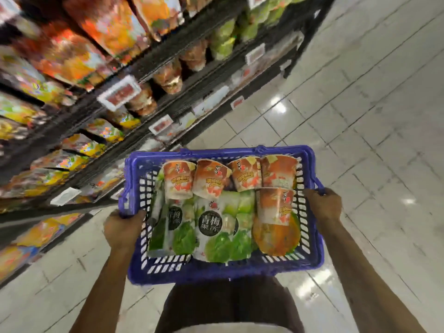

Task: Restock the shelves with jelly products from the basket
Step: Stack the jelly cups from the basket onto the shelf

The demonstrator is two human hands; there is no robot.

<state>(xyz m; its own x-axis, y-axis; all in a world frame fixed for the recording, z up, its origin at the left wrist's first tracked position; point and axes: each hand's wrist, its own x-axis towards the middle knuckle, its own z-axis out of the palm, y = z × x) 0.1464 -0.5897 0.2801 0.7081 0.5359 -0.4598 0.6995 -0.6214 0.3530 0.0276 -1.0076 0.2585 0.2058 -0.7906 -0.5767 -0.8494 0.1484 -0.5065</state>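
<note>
head view. a: start big. the shelves (168,52) run along the left, packed with orange and green packs. all of it is blurred, so i cannot tell which gap takes what. misplaced stock is the first risk.
b: and the floor (360,97)?
a: glossy pale tile with glare spots. i judge it slippery, and anything dropped from carrying height would land hard.
b: so the basket (216,272) is in the air?
a: yes, the blue basket hangs in front of the person's body, near the shelves, set on nothing. the left hand (123,228) has its fingers curled over the left rim. the right hand (324,206) is wrapped round the right rim by the handle hinge. both are taken up with the basket, so neither can pick. freeing one side would probably tip it.
b: what spills first?
a: the green pouches (216,236) lie flat in the near half, with an orange pouch (276,239) just beside them on the right. they look slick and could slide to a low edge. the orange cups (209,179) worry me more. four lie on their sides across the far end and a fifth rests on the orange pouch, all loose. a tilt could roll them over the rim, and the lids may dent.
b: smallest?
a: the price tags (119,92) on the shelf edges, unreadable here. misread them and the jelly lands in the wrong row.
</note>
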